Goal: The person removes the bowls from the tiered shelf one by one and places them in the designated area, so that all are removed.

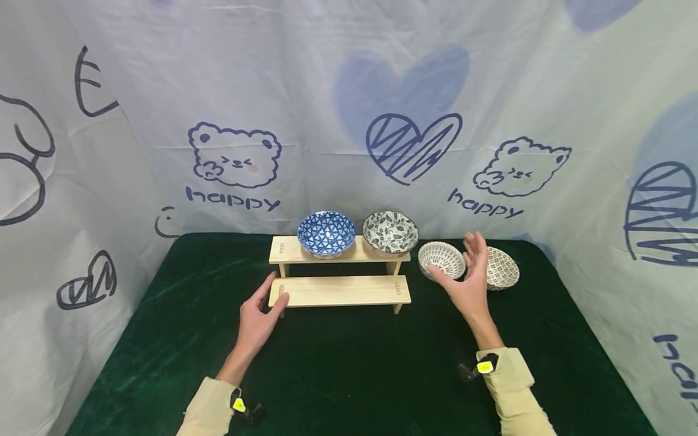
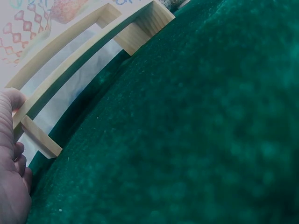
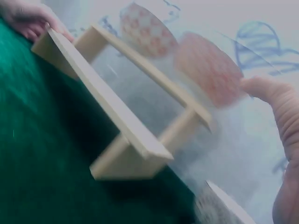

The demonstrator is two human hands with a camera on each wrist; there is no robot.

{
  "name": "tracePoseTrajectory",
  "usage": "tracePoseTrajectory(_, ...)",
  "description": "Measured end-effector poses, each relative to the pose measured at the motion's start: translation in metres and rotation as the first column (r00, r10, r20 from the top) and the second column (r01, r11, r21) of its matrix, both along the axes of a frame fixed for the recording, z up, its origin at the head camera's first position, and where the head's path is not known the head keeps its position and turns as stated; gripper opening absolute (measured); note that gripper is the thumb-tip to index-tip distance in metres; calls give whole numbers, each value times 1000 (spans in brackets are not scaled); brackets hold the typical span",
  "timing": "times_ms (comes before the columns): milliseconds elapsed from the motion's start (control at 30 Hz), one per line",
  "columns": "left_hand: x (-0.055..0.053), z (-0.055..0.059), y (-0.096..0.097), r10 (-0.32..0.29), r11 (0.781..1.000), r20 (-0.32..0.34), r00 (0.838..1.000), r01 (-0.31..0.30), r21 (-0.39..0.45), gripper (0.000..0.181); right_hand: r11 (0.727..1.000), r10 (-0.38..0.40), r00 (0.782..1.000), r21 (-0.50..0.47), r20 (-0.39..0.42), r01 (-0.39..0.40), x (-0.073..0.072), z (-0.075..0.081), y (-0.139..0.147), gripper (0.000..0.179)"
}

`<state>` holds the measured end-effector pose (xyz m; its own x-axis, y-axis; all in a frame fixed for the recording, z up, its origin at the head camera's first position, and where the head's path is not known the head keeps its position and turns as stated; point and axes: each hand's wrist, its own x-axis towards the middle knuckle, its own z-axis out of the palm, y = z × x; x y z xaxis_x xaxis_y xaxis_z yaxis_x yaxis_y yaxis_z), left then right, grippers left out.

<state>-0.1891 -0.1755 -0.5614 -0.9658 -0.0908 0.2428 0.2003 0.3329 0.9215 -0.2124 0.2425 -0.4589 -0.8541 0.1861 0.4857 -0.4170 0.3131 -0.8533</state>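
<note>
A two-step wooden shelf [image 1: 339,292] stands on the green cloth. My left hand [image 1: 257,318] grips the left end of its lower step, with the thumb over the board; in the left wrist view the fingers [image 2: 19,164] curl by the board's end. On the upper step sit a blue patterned bowl [image 1: 326,233] and a black-and-white leaf-patterned bowl [image 1: 390,232]. My right hand [image 1: 472,284] is right of the shelf, thumb and fingers spread apart with nothing between them. Its thumb overlaps a small white patterned bowl [image 1: 438,257] in the head view. Behind its fingers lies a brown-patterned bowl [image 1: 501,269], partly hidden.
Dark green cloth [image 1: 349,375] covers the table. White curtains [image 1: 316,91] printed with hearts and bears hang behind it and at both sides, the back one close behind the shelf.
</note>
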Motion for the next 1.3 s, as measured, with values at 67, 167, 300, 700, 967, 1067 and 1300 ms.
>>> tracePoseTrajectory(67,0,-1,1,3,1000,-3,1000,-3,-1,63,997,81,996,7,33,-81,-1,6,-13,107)
tracePoseTrajectory(167,-1,-1,2,11,1000,-3,1000,-11,-7,63,982,184,978,18,97,-186,-8,10,-28,107)
tracePoseTrajectory(300,-1,-2,2,13,1000,9,1000,-13,-5,64,960,267,946,38,186,-278,-20,6,-38,110)
tracePoseTrajectory(700,-1,-1,1,7,1000,13,1000,-7,2,63,947,311,916,-8,252,-320,-50,-18,-44,116)
tracePoseTrajectory(967,-1,-5,1,10,1000,27,1000,-10,-7,65,946,307,920,24,244,-323,-52,-18,-48,112)
tracePoseTrajectory(1067,-1,-6,2,16,1000,21,1000,-16,-13,65,947,307,922,18,235,-320,-53,-16,-51,113)
tracePoseTrajectory(1300,-2,-4,2,18,1000,15,1000,-18,-17,64,953,299,919,-41,258,-299,-57,-10,-55,119)
